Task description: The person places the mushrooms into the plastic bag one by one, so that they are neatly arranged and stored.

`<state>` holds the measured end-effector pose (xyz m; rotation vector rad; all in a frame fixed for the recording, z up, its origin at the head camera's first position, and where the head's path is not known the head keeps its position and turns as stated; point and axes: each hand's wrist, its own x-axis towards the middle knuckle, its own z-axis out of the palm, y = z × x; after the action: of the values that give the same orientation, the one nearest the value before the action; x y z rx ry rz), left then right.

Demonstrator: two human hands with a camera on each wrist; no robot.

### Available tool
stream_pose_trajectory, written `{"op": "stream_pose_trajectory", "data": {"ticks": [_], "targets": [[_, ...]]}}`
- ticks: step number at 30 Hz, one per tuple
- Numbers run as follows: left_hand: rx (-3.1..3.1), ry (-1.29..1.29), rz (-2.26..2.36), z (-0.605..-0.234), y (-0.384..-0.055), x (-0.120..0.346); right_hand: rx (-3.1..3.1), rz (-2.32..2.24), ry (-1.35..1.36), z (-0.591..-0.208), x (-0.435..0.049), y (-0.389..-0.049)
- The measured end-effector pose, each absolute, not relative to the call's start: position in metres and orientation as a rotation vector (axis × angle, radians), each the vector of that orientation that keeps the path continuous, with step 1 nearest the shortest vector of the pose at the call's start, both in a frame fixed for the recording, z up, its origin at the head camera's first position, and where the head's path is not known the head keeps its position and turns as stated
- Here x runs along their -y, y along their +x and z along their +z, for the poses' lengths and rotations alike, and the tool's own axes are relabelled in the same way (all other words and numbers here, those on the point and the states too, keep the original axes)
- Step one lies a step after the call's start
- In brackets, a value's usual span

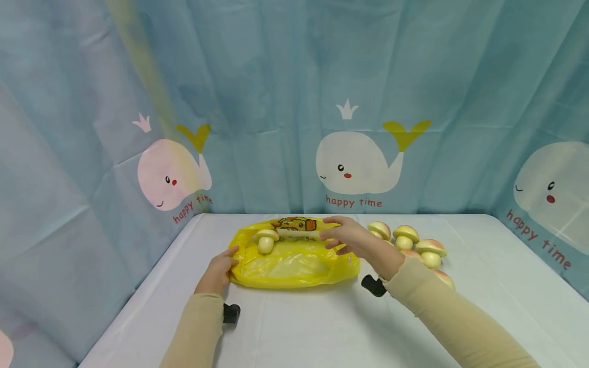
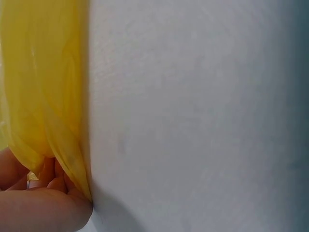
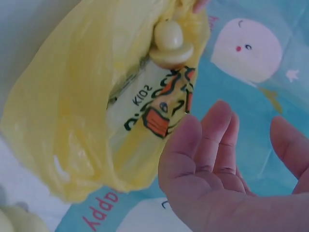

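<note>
Yellow plastic bag [image 1: 294,260]: flat on the white table [image 1: 322,327], near its middle, mouth toward the whale-print curtain [image 1: 354,163]; printed cartoon panel at the far edge.

Toy mushroom [image 1: 266,241], cream cap and stem: one piece, at the bag's far-left opening, resting on or just inside the plastic; exact seating unclear. Same piece visible in the right wrist view [image 3: 170,41] against the yellow film.

Loose toy mushrooms [image 1: 414,244]: a cluster of about five on the table, to the right of the bag, behind the right forearm, apart from the bag.

Left hand [image 1: 221,268]: at the bag's left edge, fingers curled round a fold of the plastic, pinching it against the table; grip confirmed close up [image 2: 48,203].

Right hand [image 1: 349,237]: over the bag's far-right rim, fingers spread and relaxed, nothing held; palm bare in the wrist view [image 3: 227,179].

Black wrist-camera mounts [image 1: 374,285]: one under each forearm.

Progress, judged from the layout: one mushroom at the bag, the cluster outside. Early stage; most of the bagging left.
</note>
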<state>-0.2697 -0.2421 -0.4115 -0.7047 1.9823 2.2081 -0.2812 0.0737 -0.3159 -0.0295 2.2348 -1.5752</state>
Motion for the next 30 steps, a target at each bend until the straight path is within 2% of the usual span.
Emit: {"op": "stream_pose_trajectory", "data": {"ticks": [13,21,30], "targets": [[-2.042,-0.634,2.199,-0.423,-0.278,0.25,-2.302,-1.602,-0.031,-0.306,-0.123,-0.266],[-2.035,-0.662,2.174,-0.408,-0.268,0.242,-2.351,-1.595,-0.061,-0.305,-0.162,-0.253],[-2.045,-0.674,2.172,-0.415,-0.269,0.243,-2.431,-1.59,-0.06,-0.308,-0.192,-0.24]]}}
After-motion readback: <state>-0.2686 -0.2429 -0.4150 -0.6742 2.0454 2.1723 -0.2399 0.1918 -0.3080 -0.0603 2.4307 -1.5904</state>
